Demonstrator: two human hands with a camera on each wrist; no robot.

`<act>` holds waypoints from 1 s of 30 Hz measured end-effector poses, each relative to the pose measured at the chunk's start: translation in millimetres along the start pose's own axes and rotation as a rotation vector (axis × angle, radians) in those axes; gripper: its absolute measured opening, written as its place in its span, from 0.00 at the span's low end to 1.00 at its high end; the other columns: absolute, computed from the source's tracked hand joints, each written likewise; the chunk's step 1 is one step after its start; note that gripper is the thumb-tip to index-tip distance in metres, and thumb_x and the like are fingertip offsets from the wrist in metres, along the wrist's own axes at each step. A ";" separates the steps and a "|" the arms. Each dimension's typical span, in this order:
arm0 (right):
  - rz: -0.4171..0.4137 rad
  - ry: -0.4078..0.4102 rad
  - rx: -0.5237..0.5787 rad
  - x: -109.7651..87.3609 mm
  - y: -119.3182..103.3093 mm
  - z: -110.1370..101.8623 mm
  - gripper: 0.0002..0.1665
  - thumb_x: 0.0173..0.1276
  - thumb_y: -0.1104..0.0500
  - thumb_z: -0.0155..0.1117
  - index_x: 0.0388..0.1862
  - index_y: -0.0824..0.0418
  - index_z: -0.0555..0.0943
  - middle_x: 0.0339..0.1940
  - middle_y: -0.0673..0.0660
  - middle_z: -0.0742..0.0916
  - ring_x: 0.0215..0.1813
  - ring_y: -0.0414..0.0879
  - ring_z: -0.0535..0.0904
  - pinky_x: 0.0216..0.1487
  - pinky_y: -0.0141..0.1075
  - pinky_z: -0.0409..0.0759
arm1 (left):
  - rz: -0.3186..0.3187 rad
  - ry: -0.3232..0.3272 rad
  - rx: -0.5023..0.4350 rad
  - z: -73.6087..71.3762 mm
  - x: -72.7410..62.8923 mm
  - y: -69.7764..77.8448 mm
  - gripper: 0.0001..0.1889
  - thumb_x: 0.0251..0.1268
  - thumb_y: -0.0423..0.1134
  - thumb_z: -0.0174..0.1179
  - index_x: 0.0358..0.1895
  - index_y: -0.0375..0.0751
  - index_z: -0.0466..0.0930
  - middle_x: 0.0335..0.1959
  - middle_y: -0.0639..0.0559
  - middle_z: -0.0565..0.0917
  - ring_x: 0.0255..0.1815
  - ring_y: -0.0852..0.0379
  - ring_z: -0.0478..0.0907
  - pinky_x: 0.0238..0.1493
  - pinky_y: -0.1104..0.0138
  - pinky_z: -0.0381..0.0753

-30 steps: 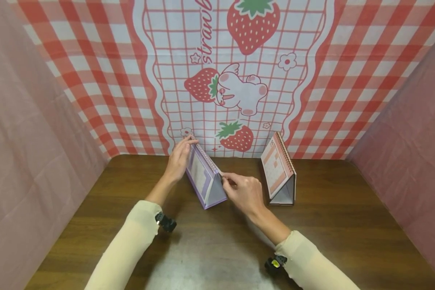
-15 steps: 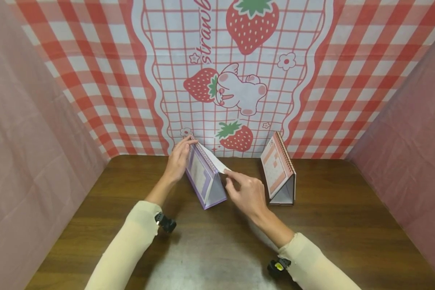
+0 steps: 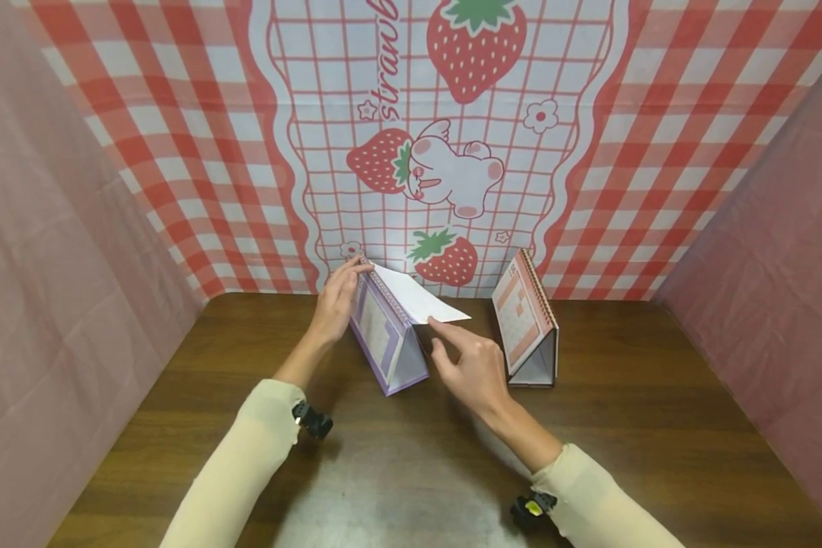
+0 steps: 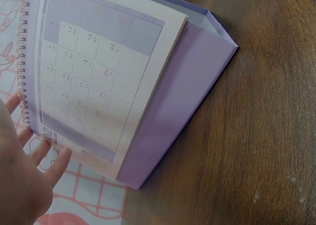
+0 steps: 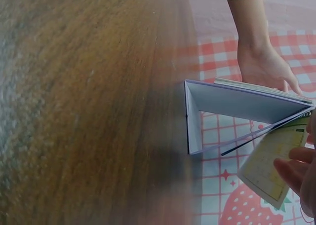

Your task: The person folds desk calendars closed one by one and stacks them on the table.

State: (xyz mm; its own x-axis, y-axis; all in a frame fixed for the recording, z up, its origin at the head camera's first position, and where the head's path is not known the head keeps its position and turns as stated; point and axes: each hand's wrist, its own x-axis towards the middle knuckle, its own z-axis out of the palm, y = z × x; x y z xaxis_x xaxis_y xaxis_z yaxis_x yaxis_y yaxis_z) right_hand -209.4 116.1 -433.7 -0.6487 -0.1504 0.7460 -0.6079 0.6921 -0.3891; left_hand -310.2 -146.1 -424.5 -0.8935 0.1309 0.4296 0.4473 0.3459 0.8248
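A purple spiral desk calendar (image 3: pixel 381 335) stands like a tent on the table, toward the back. My left hand (image 3: pixel 337 303) rests at its far end, with fingertips at the coil and the page edge. In the left wrist view, the calendar's front page (image 4: pixel 89 82) carries a month grid marked 02. A lifted page (image 3: pixel 421 298) sticks out from the coil on the right side, its upper face white. My right hand (image 3: pixel 474 367) touches this page's near edge with a straight index finger, the thumb held apart below. The right wrist view shows the page's yellowish printed underside (image 5: pixel 269 166).
A second desk calendar (image 3: pixel 524 320), pink with a coil on top, stands to the right of my right hand. Behind the wooden table (image 3: pixel 411 464) hangs a red checked strawberry cloth (image 3: pixel 589 190). Pink cloth (image 3: pixel 75 266) hangs at both sides.
The right hand has let go of its pinch at the coil's near end and shifted slightly right. The page has swung up and outward to the right. The left hand stays put.
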 end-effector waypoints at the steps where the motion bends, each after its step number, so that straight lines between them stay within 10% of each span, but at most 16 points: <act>1: -0.001 0.000 0.006 0.2 -0.1 -0.3 0.22 0.70 0.63 0.72 0.62 0.57 0.94 0.55 0.59 0.98 0.29 0.50 0.90 0.38 0.52 0.93 | -0.001 0.001 0.001 0.0 -0.1 0.0 0.28 0.95 0.48 0.37 0.78 0.38 0.80 0.91 0.37 0.66 0.94 0.32 0.57 0.93 0.28 0.53; 10: -0.019 0.028 0.047 4.8 -3.6 -3.2 0.23 0.71 0.65 0.72 0.64 0.61 0.92 0.58 0.64 0.96 0.56 0.62 0.97 0.55 0.57 0.95 | -0.008 -0.007 -0.017 -0.3 -0.3 -0.5 0.28 0.96 0.48 0.37 0.78 0.38 0.80 0.92 0.37 0.65 0.94 0.31 0.56 0.88 0.27 0.62; 20: -0.075 0.069 0.082 11.2 -4.4 -3.2 0.23 0.70 0.67 0.71 0.64 0.65 0.92 0.58 0.65 0.96 0.57 0.63 0.96 0.56 0.57 0.95 | -0.012 -0.011 -0.011 -0.7 -0.3 0.1 0.28 0.96 0.47 0.37 0.79 0.39 0.79 0.92 0.39 0.65 0.93 0.32 0.59 0.85 0.29 0.71; 30: -0.097 0.066 0.149 15.8 -10.2 -4.2 0.24 0.72 0.65 0.71 0.66 0.65 0.91 0.61 0.67 0.95 0.22 0.45 0.89 0.28 0.36 0.91 | -0.016 -0.011 0.006 -2.5 -0.7 1.4 0.28 0.96 0.48 0.36 0.78 0.40 0.80 0.92 0.39 0.66 0.94 0.34 0.58 0.93 0.33 0.58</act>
State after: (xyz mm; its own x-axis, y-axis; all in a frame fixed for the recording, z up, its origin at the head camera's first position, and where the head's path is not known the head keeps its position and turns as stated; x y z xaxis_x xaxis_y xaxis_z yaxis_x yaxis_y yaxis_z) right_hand -211.5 109.7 -415.7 -0.5553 -0.1617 0.8157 -0.7307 0.5633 -0.3857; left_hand -308.8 -148.0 -422.7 -0.9011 0.1352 0.4119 0.4322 0.3540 0.8294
